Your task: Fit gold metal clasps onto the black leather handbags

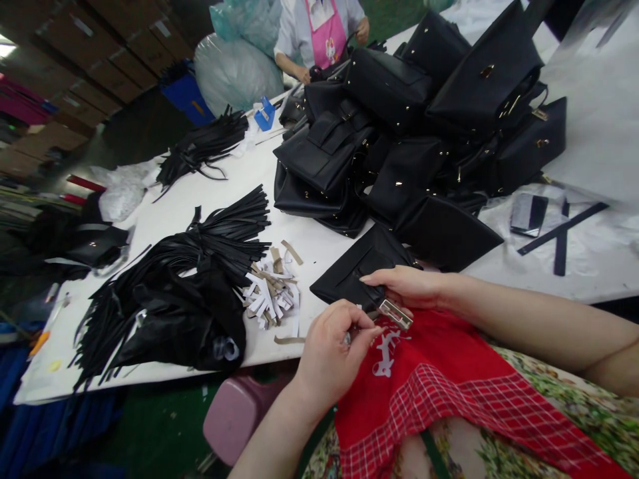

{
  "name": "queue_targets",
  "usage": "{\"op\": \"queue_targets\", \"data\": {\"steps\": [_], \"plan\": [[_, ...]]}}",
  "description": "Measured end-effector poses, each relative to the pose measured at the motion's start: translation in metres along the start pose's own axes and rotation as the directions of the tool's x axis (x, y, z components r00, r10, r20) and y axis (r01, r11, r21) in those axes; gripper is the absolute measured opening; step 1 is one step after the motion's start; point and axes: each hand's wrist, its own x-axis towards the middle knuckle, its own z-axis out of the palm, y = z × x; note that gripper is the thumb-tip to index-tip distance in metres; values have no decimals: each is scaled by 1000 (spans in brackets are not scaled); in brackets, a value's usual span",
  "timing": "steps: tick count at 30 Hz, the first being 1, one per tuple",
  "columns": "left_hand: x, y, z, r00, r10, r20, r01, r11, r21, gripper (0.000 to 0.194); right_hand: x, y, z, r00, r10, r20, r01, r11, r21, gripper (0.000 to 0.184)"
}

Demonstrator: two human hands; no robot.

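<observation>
A black leather bag [362,263] lies tilted at the table's near edge, in front of my body. My right hand [407,286] grips its near end, thumb on top and fingers underneath. A shiny metal clasp [396,314] sticks out below that hand, over the red apron. Close by on the left, my left hand [332,349] is closed, with thumb and forefinger pinched together near the clasp. Whatever it pinches is too small to make out.
A large heap of black bags [394,153] covers the table's far middle. Bundled black straps [219,233] and paper strips [272,293] lie left. A person in a pink apron [327,33] works opposite. A pink stool [237,419] stands below the edge.
</observation>
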Motion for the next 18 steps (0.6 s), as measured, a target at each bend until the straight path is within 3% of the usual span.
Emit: {"op": "queue_targets", "data": {"steps": [2,4,6,11,14,18], "plan": [[-1,-2,1,995,46,-91,-44,999,27,13,2,0,-1,1000,26,-1,-26,999,38,39],[2,-4,2,992,77,-105,-69,995,76,11,2,-1,-1,999,46,26,-47,998,39,43],[6,-7,3,993,110,-43,-105,987,120,4,2,-2,0,997,46,56,-47,999,26,45],[11,-13,6,970,217,110,-237,945,224,18,3,2,0,999,36,31,-38,998,44,44],[6,-14,9,943,283,174,-330,854,401,26,7,7,-1,999,34,1,-34,997,68,40],[-2,-12,15,891,386,240,-447,647,618,28,11,13,-2,1000,9,-7,-8,998,62,37]]}}
